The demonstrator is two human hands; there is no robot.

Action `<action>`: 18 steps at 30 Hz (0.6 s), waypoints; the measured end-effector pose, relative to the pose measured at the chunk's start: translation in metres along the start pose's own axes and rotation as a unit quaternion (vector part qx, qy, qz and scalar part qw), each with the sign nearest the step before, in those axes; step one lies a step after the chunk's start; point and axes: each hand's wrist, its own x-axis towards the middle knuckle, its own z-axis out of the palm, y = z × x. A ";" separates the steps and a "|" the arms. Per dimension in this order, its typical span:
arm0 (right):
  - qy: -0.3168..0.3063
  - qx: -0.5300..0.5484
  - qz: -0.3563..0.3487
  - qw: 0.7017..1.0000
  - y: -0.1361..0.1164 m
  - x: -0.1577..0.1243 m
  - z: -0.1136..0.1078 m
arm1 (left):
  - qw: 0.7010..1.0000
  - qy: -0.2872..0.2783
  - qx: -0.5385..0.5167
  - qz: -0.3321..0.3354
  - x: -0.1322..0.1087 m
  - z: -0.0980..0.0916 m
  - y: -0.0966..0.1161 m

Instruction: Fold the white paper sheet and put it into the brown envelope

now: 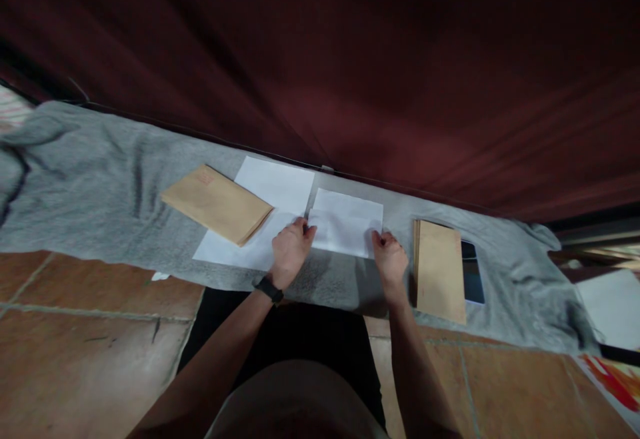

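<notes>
Pinching a folded white sheet (350,222) at its two near corners, the left hand (291,247) and the right hand (390,257) sit at either end of it. The left hand's fingers are curled with their tips on the sheet's left edge. The right hand's fingers are bunched at the lower right corner, though the dim view makes it hard to tell whether either thumb goes under the paper. The sheet lies flat on a grey cloth (100,186), straight ahead of the person and between the two forearms. A black wristband (269,289) circles the left wrist.

Just left of the left hand lies a larger sheet of white paper (277,186), touching or slightly under the folded sheet's left edge. A stack of brown envelopes (217,204) rests on its left part, turned at an angle. Near the right hand, a second stack of brown envelopes (440,272) stands lengthwise on the cloth, partly covering a dark flat device (473,276) on its right side. The cloth is spread over a terracotta tiled floor (90,332), and a dark red curtain (350,59) hangs behind it
</notes>
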 end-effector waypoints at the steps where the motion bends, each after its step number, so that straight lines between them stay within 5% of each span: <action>1: 0.002 0.002 -0.002 1.000 0.000 0.001 0.000 | 1.000 0.002 -0.017 -0.001 0.001 0.001 -0.001; 11: -0.004 0.000 -0.002 1.000 -0.002 0.011 -0.003 | 0.961 0.033 -0.271 0.053 0.006 0.017 -0.022; 18: -0.006 -0.015 0.004 1.000 -0.006 0.024 -0.006 | 0.958 0.020 -0.277 0.071 0.009 0.019 -0.020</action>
